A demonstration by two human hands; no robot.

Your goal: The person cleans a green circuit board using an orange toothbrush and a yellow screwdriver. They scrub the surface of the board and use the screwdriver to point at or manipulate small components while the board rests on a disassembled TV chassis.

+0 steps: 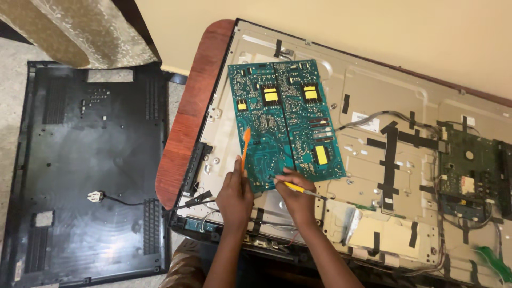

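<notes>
Teardown looks well along: back cover [90,176] lies off at left, teal board [285,122] sits flipped on the open panel [373,160], left hand [234,194] gripping an orange pry tool [245,149], right hand [296,194] a yellow screwdriver [301,189]; right green board [472,170] remains mounted.

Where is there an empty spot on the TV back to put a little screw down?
Bare metal lies between the teal circuit board and the black tape cross, and along the top edge right of that board. It is crowded near the left hand with the orange pry tool, the right hand with the yellow screwdriver, and the green board with its cables.
</notes>
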